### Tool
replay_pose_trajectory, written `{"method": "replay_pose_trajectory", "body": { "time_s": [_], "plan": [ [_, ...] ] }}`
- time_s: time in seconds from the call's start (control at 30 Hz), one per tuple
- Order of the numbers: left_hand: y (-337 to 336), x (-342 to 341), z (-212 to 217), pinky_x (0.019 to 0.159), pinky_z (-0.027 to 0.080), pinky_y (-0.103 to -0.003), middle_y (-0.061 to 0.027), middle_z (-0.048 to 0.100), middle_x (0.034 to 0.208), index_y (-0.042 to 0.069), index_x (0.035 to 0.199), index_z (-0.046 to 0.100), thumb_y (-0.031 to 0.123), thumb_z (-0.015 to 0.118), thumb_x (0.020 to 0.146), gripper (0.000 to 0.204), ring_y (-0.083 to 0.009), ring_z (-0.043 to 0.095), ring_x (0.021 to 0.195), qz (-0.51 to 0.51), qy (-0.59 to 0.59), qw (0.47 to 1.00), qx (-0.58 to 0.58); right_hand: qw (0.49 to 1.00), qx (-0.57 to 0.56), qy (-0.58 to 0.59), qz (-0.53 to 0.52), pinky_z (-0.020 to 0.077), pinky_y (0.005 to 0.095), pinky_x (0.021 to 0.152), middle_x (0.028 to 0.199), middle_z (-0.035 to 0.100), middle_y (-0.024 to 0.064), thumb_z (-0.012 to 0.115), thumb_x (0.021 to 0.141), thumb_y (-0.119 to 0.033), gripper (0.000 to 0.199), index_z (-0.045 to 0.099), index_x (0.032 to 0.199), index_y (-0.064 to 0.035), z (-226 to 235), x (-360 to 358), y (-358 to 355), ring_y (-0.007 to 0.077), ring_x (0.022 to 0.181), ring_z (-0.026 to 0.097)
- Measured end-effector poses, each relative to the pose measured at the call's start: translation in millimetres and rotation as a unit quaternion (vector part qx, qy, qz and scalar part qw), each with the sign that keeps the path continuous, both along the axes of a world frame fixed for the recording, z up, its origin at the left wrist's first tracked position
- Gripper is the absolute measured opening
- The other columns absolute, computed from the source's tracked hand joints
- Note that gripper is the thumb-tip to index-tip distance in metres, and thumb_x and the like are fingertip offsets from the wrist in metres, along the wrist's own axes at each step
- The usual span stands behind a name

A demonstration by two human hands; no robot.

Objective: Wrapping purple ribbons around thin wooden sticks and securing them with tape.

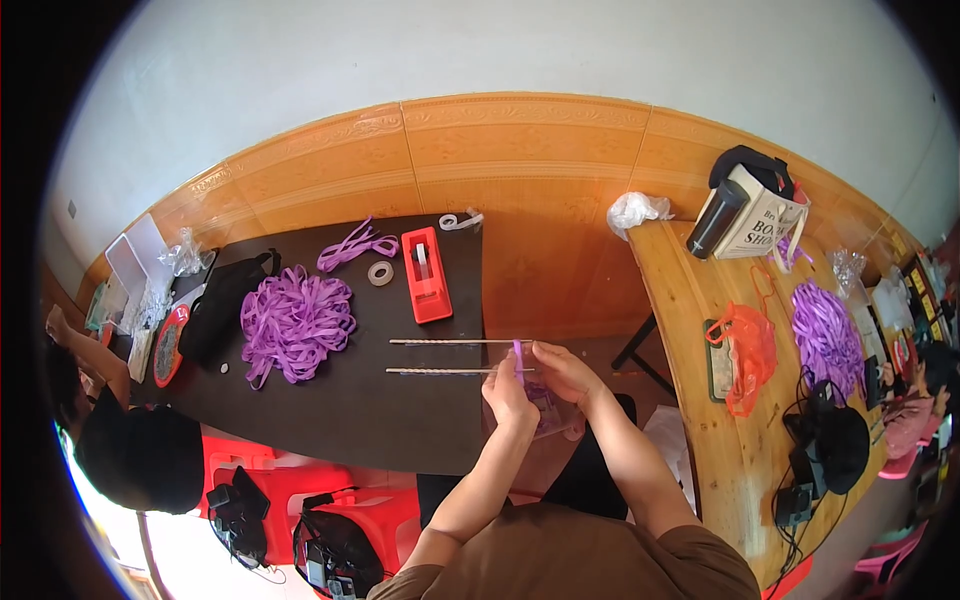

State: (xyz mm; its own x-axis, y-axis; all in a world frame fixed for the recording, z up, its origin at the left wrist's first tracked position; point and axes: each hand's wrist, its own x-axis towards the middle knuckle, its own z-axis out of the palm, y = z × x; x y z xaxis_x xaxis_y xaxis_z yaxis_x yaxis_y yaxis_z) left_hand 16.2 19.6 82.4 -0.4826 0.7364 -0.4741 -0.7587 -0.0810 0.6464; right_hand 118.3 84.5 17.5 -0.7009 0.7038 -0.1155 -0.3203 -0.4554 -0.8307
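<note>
Two thin pale rods, a far rod [450, 342] and a near rod [440, 372], lie side by side and reach past the dark table's right edge. A short stretch of purple ribbon [518, 356] crosses them at their right ends, between my hands. My left hand [511, 402] is closed, pinching the ribbon beside the near rod. My right hand [566, 374] is also closed at the ribbon, its fingertips by the far rod's end; its exact grip is partly hidden. Below my hands hangs a clear plastic bag [550, 412] with purplish contents.
On the dark table [400, 430] are a purple ribbon heap [297, 325], a red tape dispenser [427, 277], a tape roll [380, 273] and a black bag [222, 310]. A wooden table [680, 300] at right bears another ribbon heap [828, 335]. A person [130, 440] sits at left.
</note>
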Motion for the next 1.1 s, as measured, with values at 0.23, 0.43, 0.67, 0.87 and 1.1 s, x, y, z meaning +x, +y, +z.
{"method": "replay_pose_trajectory", "body": {
  "time_s": [0.23,0.43,0.67,0.87,1.1],
  "plan": [
    [3.5,-2.2,-17.0,0.049,0.029,-0.021,0.0064,0.049,0.066,0.011,0.075,0.06,0.012,0.064,0.086,0.012,-0.0042,0.041,0.054,0.008,0.013,1.0,0.009,1.0,-0.005,0.005,-0.012,0.0357,0.0336,0.095,0.119,0.06,0.0007,0.051,0.099,-0.031,0.028,0.061,0.116,-0.0117,-3.9,-0.5,-0.8,0.0126,0.112,0.051],
    [2.8,-1.2,-14.0,0.049,0.029,-0.021,0.0068,0.048,0.065,0.012,0.073,0.058,0.013,0.065,0.086,0.014,-0.0041,0.041,0.054,0.005,0.019,1.0,0.008,1.0,0.018,0.014,0.0,0.0384,0.0289,0.087,0.116,0.061,-0.0003,0.059,0.094,-0.019,0.008,0.062,0.095,-0.0118,-18.7,5.7,5.0,0.0097,0.103,0.052],
    [-5.0,-0.9,1.9,0.055,0.033,-0.022,0.0048,0.054,0.07,0.013,0.073,0.057,0.019,0.065,0.086,0.017,-0.0059,0.048,0.061,-0.004,-0.011,1.0,-0.002,0.999,-0.023,0.02,-0.032,0.0382,0.0293,0.086,0.118,0.062,0.0023,0.062,0.091,-0.018,0.006,0.061,0.092,-0.0118,-24.0,6.5,6.5,0.0115,0.103,0.053],
    [-9.6,-10.0,-23.3,0.066,0.036,-0.027,0.0021,0.058,0.074,0.011,0.082,0.062,0.02,0.06,0.084,0.009,-0.0097,0.053,0.07,-0.044,0.001,0.999,0.0,0.996,-0.071,0.038,-0.043,0.0408,0.0353,0.091,0.122,0.06,0.0066,0.06,0.093,-0.022,0.021,0.063,0.108,-0.0081,-13.6,-4.0,3.4,0.0167,0.107,0.054],
    [-15.9,-12.3,-30.5,0.073,0.035,-0.03,0.0023,0.06,0.082,0.011,0.087,0.062,0.023,0.055,0.085,0.014,-0.0112,0.054,0.077,-0.085,-0.029,0.996,-0.002,0.982,-0.044,0.175,0.059,0.0434,0.0435,0.097,0.124,0.058,0.0143,0.055,0.096,-0.023,0.027,0.058,0.116,-0.004,-13.4,-7.9,6.5,0.0256,0.109,0.058]
  ]
}}
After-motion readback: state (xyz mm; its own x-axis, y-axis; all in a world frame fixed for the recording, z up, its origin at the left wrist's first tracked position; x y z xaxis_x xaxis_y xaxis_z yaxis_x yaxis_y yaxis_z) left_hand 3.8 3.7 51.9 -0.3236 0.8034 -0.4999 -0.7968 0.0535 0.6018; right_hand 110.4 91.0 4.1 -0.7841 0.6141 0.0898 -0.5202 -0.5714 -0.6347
